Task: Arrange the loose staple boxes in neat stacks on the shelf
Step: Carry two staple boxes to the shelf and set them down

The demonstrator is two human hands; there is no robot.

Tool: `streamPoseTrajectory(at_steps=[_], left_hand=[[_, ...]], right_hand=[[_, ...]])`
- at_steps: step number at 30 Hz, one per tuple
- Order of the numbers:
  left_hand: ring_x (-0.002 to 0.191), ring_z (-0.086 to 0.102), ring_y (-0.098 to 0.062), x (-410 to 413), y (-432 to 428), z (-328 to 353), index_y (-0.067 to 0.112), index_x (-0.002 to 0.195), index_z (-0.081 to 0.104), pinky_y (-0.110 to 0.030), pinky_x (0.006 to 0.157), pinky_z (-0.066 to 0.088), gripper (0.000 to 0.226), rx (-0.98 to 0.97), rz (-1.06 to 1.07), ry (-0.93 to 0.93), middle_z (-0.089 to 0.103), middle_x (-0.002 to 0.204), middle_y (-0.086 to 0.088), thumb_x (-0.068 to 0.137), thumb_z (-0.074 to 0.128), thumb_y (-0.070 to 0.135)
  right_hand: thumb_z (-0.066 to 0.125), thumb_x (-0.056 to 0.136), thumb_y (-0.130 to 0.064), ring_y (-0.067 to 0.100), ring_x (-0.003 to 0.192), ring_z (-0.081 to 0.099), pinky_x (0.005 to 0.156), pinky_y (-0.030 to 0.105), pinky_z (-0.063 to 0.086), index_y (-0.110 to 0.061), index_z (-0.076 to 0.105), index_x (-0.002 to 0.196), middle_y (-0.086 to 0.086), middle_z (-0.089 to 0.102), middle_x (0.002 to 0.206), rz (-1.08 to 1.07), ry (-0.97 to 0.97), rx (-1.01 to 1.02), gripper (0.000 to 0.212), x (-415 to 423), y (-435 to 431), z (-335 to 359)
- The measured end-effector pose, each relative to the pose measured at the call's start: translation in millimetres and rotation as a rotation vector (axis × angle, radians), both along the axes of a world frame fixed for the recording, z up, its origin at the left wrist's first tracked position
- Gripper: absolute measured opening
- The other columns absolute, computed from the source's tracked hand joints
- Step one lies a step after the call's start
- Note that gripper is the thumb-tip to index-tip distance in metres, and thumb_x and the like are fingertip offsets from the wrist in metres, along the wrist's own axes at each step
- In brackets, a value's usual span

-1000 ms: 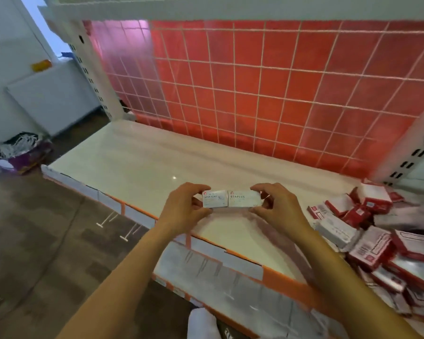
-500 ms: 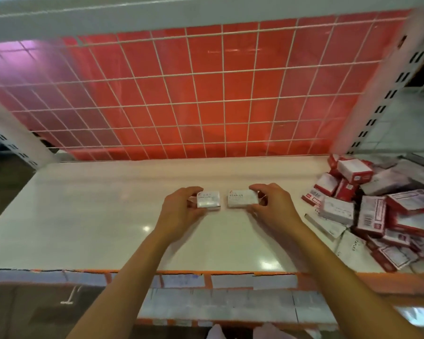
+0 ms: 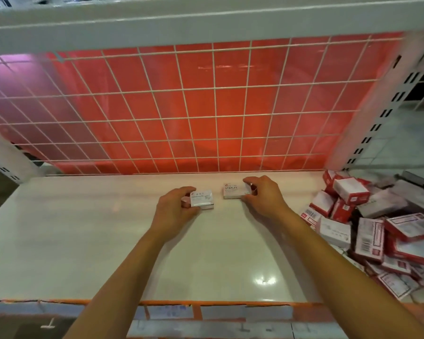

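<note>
Hands gripping one staple box each, left hand [image 3: 175,211] on left box [image 3: 201,198], right hand [image 3: 263,199] on right box [image 3: 234,191], boxes apart on shelf [image 3: 83,241]

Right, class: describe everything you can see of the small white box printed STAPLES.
The small white cardboard box printed STAPLES is flat and rectangular, with a small red logo above the lettering. It lies label-up on the glossy white shelf, near the back. The right hand grips its right end. It stands apart from the other box.

Head camera looks down onto the shelf [image 3: 83,241].
</note>
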State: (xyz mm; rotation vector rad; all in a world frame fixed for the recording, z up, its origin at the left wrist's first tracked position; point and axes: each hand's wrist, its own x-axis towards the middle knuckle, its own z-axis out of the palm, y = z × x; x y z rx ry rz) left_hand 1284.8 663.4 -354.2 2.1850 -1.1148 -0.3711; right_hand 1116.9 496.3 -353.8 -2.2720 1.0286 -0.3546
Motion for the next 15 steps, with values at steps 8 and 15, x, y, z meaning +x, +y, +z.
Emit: streamPoseTrajectory(at_steps=[8, 15], left_hand=[[0.106, 0.06, -0.018, 4, -20, 1, 0.017, 0.123, 0.063, -0.018, 0.088, 0.04, 0.049, 0.038, 0.035, -0.011, 0.066, 0.12, -0.003, 0.076, 0.076, 0.016], [0.103, 0.063, -0.018, 13, -27, 1, 0.018, 0.123, 0.062, -0.021, 0.089, 0.043, 0.05, 0.051, 0.038, 0.017, 0.066, 0.12, -0.002, 0.075, 0.078, 0.018]], right_hand=[[0.07, 0.082, -0.018, 0.026, 0.103, 0.058, 0.079, 0.027, 0.047, -0.015, 0.067, 0.107, 0.008, 0.064, 0.112, 0.046, 0.076, -0.017, 0.025, 18, -41, -5], [0.069, 0.083, -0.018, 0.027, 0.102, 0.057, 0.073, 0.026, 0.04, -0.012, 0.065, 0.109, 0.011, 0.062, 0.111, 0.096, 0.168, 0.019, 0.027, 27, -56, -2]])
